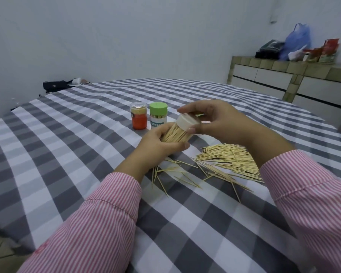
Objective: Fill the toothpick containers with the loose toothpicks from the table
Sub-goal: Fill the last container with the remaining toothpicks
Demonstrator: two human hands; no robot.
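Head view, looking down over a round table [87, 146] under a grey-and-white checked cloth. Person in pink-and-white striped sleeves, both hands raised just above the cloth near the middle.

Left hand [159, 142]: fingers and thumb curled round the body of a clear toothpick container [177, 134], gripping it. Container tilted, lid end pointing up and to the right, body packed with toothpicks.

Right hand [215, 121]: fingers over the top and thumb below, pinching the white lid [187, 121] of that same container. Lid sits on the container's mouth; cannot tell if it is fully seated.

Behind the hands, 2 more containers stand upright side by side, touching or nearly so: 1 with a clear cap and orange label [138, 117] on the left, 1 with a green cap [158, 115] on the right. Both hold toothpicks, both capped.

Loose toothpicks [228, 160] lie on the cloth below and to the right of the hands: a dense heap, mostly aligned, under the right wrist, and a thin scatter of strays [161, 176] spreading left under the left wrist.

Far edge of table, left: a dark bag [54, 85]. Right background: a tiled counter [283, 69] with drawers, carrying a blue plastic bag [297, 42], a black item and red packets; details blurred
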